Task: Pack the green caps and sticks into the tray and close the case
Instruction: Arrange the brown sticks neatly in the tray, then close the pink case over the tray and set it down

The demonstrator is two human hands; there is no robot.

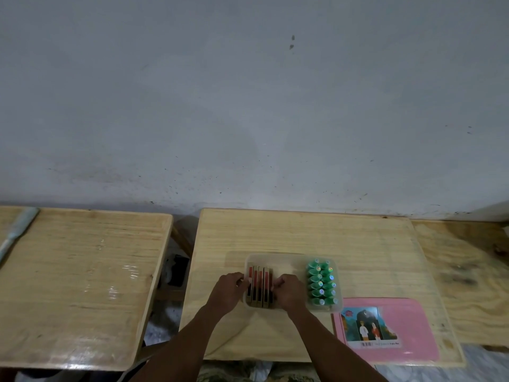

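Both hands, left hand (228, 292) and right hand (287, 295), clamp the sticks (260, 286) inside the clear tray (292, 261); green caps (322, 282) fill its right side. Beyond, pale wooden table (303, 232), pink lid (399, 326), then grey wall (248, 106).

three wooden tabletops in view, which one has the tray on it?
The middle table: it carries the clear tray with the green caps, plus the pink lid. The left table and right table carry neither.

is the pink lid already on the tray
No, the pink lid lies flat on the table, beside the open tray.
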